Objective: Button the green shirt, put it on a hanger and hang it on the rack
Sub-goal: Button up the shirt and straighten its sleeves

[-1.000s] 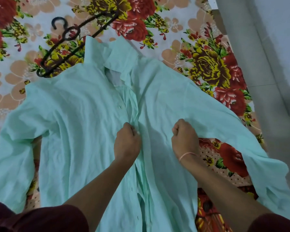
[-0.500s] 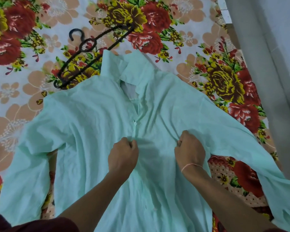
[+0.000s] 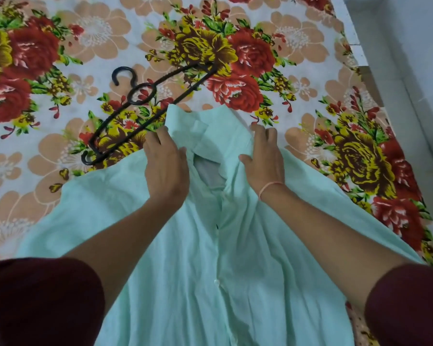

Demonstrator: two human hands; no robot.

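Both hands lie flat and open-fingered on the shirt [image 3: 185, 245] collar. The hanger [image 3: 145, 108] lies just beyond the left hand [image 3: 166, 166], slanting away; the right hand [image 3: 265, 158] is farther.

We're in a home here, a bedroom by the look of it: a bed sheet [image 3: 90, 38] splashed with red and yellow flowers covers a mattress, with plain pale floor tiles [image 3: 410, 78] running along its edge.
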